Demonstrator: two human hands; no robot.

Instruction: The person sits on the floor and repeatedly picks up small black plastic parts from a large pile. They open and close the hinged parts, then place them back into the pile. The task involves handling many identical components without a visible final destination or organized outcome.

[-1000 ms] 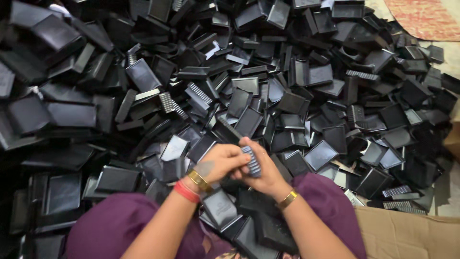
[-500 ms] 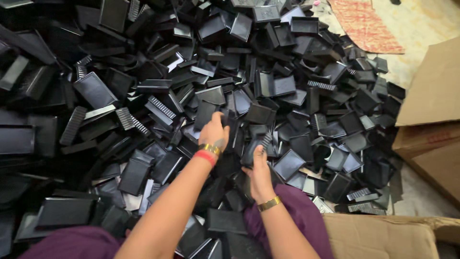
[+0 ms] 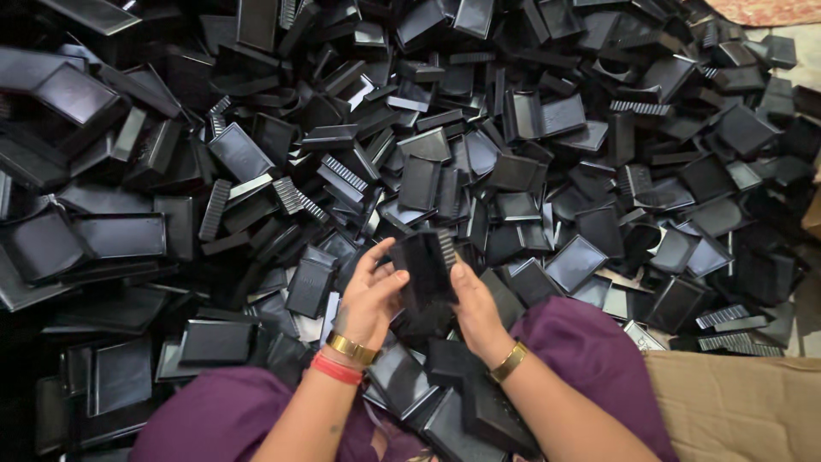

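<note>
Your left hand (image 3: 374, 295) and right hand (image 3: 473, 310) pinch one black plastic piece (image 3: 423, 267) between them; inspection step, judging by this. Heap (image 3: 513, 154) lies at twelve o'clock.

A huge pile of black plastic trays (image 3: 530, 128) spreads out above the purple cloth (image 3: 590, 342), some flat, some on edge. Ribbed black combs (image 3: 342, 171) lie mixed among them. Just right of the purple cloth sits a brown cardboard box (image 3: 735, 402). Far above that cloth, at the top right corner, a patterned red mat (image 3: 765, 10) shows on the pale floor (image 3: 804, 64).
</note>
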